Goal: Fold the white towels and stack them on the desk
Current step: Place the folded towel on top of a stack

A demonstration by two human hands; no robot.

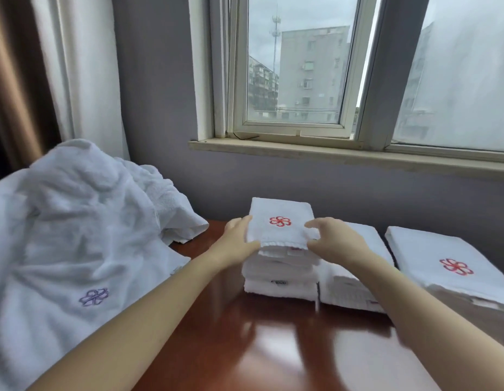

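A folded white towel with a red flower emblem lies on top of a stack of folded towels at the middle of the brown desk. My left hand grips the top towel's left edge, thumb along its front. On the opposite side, my right hand holds the towel's right front corner with curled fingers. A big heap of unfolded white towels, one showing a purple emblem, fills the left side.
Two more piles of folded white towels stand to the right: a low one behind my right forearm and a wider one with a red emblem at the far right. A grey wall and window sill lie behind the desk.
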